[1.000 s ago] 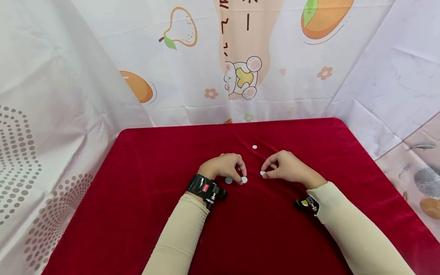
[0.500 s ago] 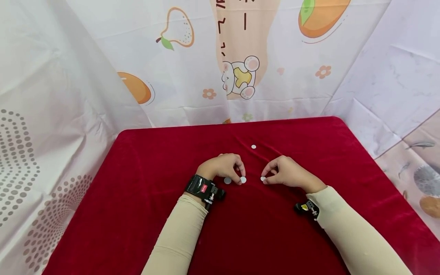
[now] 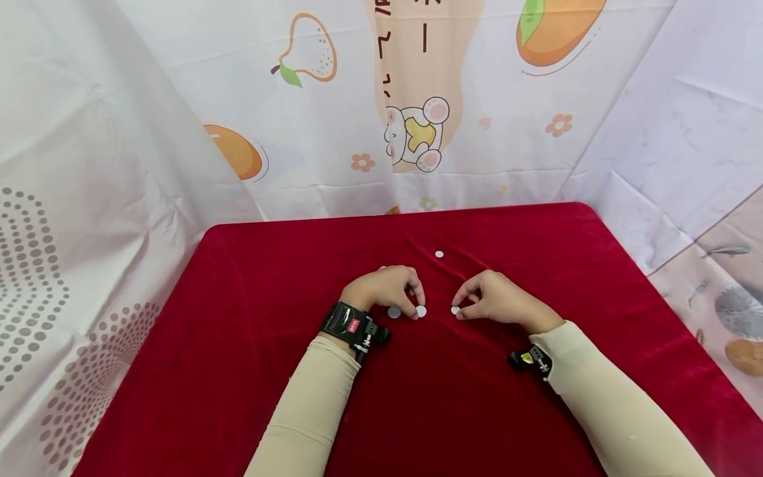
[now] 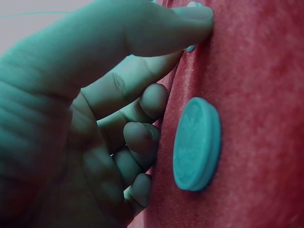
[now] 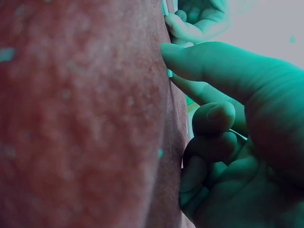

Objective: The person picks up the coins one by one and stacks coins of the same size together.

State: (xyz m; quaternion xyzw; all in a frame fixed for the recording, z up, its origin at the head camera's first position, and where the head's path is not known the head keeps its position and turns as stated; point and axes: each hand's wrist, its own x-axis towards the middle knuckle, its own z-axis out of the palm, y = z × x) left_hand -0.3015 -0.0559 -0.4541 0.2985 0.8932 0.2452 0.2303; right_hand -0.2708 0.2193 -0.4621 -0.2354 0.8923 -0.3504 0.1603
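In the head view my left hand bends over the cloth, thumb and index fingertip pinching a white disc at its edges. Only slivers of that disc show past the thumb in the left wrist view. A second white disc, with a raised rim and faint relief, lies on the cloth just under this hand. To the right, my right hand pinches another white disc between thumb and index finger, low over the cloth. The right wrist view shows just a sliver of it between the fingertips.
A smaller-looking white disc lies farther back on the red cloth, beyond both hands. The cloth has shallow folds near it. Printed white curtains hang behind the table and at both sides.
My right hand has come slightly nearer with its disc, level with the left one. The left hand keeps its hold and has barely moved; the head view has shifted slightly.
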